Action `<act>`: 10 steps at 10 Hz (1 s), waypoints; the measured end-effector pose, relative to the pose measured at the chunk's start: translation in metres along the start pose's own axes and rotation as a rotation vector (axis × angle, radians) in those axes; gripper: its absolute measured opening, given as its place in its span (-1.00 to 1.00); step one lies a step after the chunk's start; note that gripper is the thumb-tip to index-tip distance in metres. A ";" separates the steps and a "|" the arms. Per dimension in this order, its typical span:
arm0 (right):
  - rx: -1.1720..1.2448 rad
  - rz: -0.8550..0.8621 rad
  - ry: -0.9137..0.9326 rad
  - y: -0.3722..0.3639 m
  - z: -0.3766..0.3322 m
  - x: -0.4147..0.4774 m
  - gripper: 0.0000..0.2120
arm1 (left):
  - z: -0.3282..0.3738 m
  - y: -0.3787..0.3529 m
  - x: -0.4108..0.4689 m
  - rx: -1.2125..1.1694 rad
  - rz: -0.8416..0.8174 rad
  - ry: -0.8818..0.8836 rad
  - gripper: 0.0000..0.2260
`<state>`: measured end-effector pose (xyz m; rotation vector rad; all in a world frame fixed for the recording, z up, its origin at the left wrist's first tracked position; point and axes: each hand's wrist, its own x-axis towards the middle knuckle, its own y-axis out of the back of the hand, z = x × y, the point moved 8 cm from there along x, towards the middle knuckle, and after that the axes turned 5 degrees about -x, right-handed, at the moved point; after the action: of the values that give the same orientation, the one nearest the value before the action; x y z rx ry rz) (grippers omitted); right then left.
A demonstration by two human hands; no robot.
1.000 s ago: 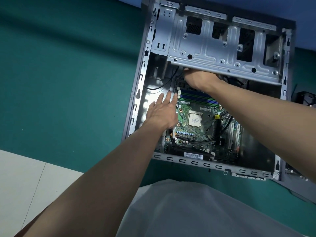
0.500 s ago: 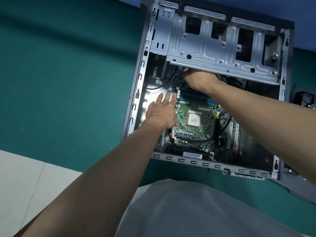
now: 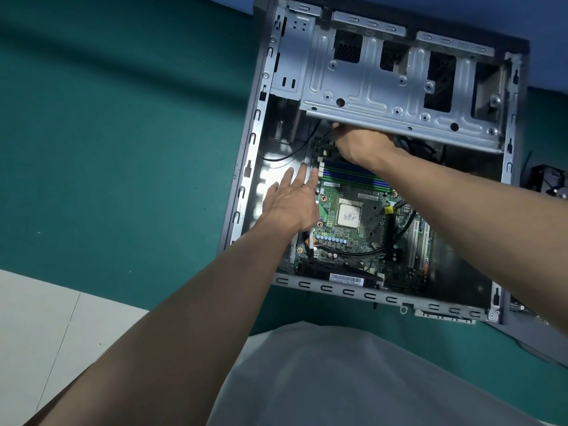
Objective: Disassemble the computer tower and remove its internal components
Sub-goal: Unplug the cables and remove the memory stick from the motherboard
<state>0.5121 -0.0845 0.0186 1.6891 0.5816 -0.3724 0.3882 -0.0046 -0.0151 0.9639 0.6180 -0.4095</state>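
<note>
Dim, even light with a cool cast is spread over the scene. A broad soft shadow is thrown across the far left of the green mat (image 3: 107, 41). Glare is seen on the bare metal case floor (image 3: 272, 176). Straight edges are bowed by wide-angle distortion, and the near pale cloth (image 3: 353, 379) is rendered soft.

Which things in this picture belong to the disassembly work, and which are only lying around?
In the job: computer case, motherboard, drive cage, left hand flat beside the board, right hand partly under the cage.
Lying about: small black part right of the case; green mat.
</note>
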 end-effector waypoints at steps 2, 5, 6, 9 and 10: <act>0.018 0.084 0.049 0.007 -0.008 0.002 -0.72 | 0.000 -0.001 0.000 0.003 -0.001 -0.001 -0.35; -0.121 -0.110 0.047 -0.004 -0.002 -0.001 -0.87 | 0.000 -0.002 0.001 -0.003 0.007 -0.005 -0.34; -0.095 -0.052 0.007 -0.001 0.001 0.002 -0.71 | -0.001 -0.002 0.001 -0.004 0.009 -0.007 -0.35; -0.119 -0.114 0.067 -0.001 -0.002 -0.004 -0.60 | -0.001 -0.003 0.003 0.001 0.011 -0.011 -0.34; -0.034 -0.031 0.020 0.003 0.003 -0.003 -0.64 | 0.000 -0.002 0.003 -0.002 0.023 -0.023 -0.34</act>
<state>0.5112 -0.0882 0.0220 1.6545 0.6259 -0.3663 0.3898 -0.0055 -0.0185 0.9619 0.5858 -0.3988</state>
